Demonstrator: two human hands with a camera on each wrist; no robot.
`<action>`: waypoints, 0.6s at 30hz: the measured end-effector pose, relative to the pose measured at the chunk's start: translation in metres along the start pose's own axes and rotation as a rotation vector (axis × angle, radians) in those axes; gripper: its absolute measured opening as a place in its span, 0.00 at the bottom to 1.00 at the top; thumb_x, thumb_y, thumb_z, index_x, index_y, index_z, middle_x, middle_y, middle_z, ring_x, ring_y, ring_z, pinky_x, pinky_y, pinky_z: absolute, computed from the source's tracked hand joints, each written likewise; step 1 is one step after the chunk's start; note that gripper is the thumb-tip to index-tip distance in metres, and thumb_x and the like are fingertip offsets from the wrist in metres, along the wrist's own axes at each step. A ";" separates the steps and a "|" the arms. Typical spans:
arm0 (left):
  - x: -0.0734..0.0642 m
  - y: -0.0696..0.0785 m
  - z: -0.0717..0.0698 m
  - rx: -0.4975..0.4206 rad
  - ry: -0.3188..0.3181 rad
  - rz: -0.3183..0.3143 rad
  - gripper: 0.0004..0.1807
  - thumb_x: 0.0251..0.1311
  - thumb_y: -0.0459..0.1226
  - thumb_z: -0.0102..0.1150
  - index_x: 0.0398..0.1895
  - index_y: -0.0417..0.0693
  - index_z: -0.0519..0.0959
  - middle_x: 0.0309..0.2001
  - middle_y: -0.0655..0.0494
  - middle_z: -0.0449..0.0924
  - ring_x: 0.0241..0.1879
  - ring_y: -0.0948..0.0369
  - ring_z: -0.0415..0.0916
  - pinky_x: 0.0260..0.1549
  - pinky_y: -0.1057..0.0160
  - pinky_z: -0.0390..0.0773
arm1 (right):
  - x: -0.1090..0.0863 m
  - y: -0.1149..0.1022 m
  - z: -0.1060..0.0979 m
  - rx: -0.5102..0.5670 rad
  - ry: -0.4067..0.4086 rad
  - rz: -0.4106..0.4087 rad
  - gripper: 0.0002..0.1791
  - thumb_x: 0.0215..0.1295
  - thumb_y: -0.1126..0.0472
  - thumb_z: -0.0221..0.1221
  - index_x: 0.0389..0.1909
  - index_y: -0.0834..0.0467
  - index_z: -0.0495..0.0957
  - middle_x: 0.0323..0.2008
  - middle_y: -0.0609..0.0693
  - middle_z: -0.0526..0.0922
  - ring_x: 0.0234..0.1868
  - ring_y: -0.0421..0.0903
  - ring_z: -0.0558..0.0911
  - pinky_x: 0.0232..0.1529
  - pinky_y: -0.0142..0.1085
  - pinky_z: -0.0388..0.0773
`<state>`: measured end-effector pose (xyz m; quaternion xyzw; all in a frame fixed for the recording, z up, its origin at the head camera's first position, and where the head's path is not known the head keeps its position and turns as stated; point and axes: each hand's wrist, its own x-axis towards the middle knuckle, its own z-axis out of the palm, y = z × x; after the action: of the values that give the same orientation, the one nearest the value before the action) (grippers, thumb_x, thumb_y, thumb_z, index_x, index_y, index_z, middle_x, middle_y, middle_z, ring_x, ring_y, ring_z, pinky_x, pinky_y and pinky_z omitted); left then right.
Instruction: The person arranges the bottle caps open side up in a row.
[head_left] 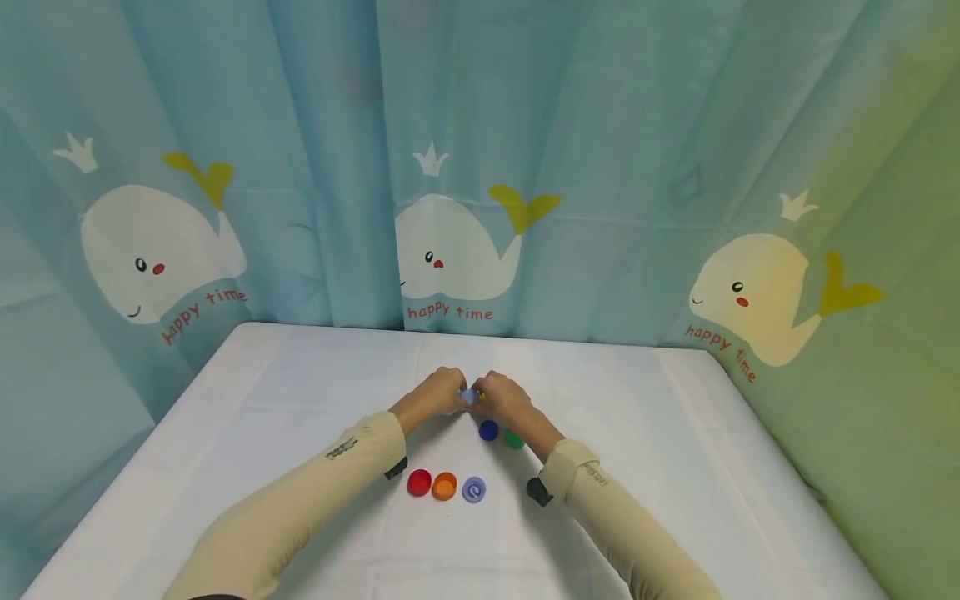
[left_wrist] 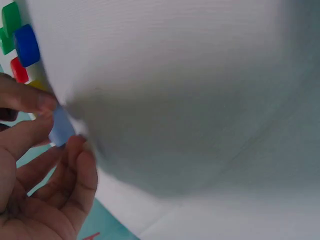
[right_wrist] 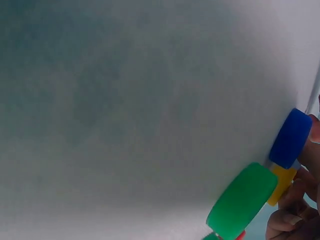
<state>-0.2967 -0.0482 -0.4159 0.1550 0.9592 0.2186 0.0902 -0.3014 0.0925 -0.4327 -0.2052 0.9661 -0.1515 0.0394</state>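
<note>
In the head view my left hand (head_left: 438,392) and right hand (head_left: 504,398) meet over the table, with a small lavender-blue cap (head_left: 469,396) between their fingertips. Both hands pinch this cap (left_wrist: 61,127), as the left wrist view shows. A yellow piece (head_left: 482,396) shows beside the right fingers; whether that hand holds it I cannot tell. Just below the hands lie a dark blue cap (head_left: 488,430) and a green cap (head_left: 514,439), the green one partly covered by the right wrist. The right wrist view has the green cap (right_wrist: 242,202) close up.
Nearer the person, a red cap (head_left: 419,482), an orange cap (head_left: 445,486) and a second lavender cap (head_left: 474,489) form a row on the white table (head_left: 315,367). A blue curtain (head_left: 322,167) with printed whales hangs behind the table's far edge.
</note>
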 end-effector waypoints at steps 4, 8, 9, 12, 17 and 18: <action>0.000 0.002 -0.002 0.017 -0.020 0.000 0.17 0.53 0.37 0.67 0.42 0.34 0.78 0.35 0.47 0.80 0.31 0.57 0.74 0.36 0.62 0.76 | -0.001 0.001 0.002 0.000 0.003 0.005 0.18 0.54 0.57 0.69 0.44 0.59 0.82 0.39 0.52 0.79 0.38 0.47 0.80 0.40 0.39 0.78; -0.003 0.001 -0.004 -0.007 -0.026 0.014 0.17 0.56 0.37 0.65 0.45 0.34 0.78 0.40 0.46 0.80 0.36 0.56 0.75 0.40 0.60 0.75 | -0.005 0.001 0.001 0.002 0.039 -0.019 0.18 0.56 0.56 0.67 0.45 0.60 0.81 0.44 0.56 0.76 0.38 0.48 0.80 0.40 0.38 0.78; -0.004 0.001 -0.004 -0.014 -0.027 0.019 0.17 0.57 0.36 0.64 0.46 0.34 0.78 0.41 0.46 0.80 0.37 0.56 0.75 0.41 0.60 0.75 | -0.006 0.002 0.001 0.002 0.051 -0.023 0.18 0.57 0.55 0.66 0.45 0.60 0.81 0.46 0.57 0.74 0.38 0.49 0.80 0.40 0.38 0.78; -0.005 -0.001 -0.006 -0.027 -0.011 0.048 0.16 0.59 0.37 0.62 0.46 0.36 0.78 0.42 0.46 0.80 0.39 0.55 0.75 0.43 0.58 0.75 | -0.009 0.002 -0.001 0.000 0.094 -0.045 0.18 0.58 0.54 0.65 0.45 0.60 0.81 0.50 0.60 0.71 0.37 0.50 0.80 0.39 0.39 0.79; -0.009 -0.010 -0.008 -0.086 0.004 0.088 0.15 0.62 0.38 0.59 0.46 0.37 0.79 0.37 0.49 0.80 0.27 0.60 0.75 0.32 0.63 0.76 | -0.011 -0.002 -0.005 0.008 0.109 -0.079 0.18 0.57 0.54 0.66 0.45 0.60 0.80 0.47 0.57 0.74 0.39 0.50 0.80 0.40 0.40 0.79; -0.010 -0.012 -0.008 -0.109 0.006 0.091 0.15 0.62 0.38 0.58 0.47 0.36 0.79 0.35 0.50 0.80 0.25 0.61 0.74 0.29 0.65 0.76 | -0.011 -0.003 -0.005 0.019 0.104 -0.084 0.18 0.57 0.55 0.66 0.45 0.61 0.80 0.45 0.56 0.75 0.39 0.49 0.80 0.41 0.39 0.79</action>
<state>-0.2926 -0.0650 -0.4133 0.1928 0.9380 0.2749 0.0855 -0.2906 0.0958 -0.4268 -0.2368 0.9559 -0.1728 -0.0152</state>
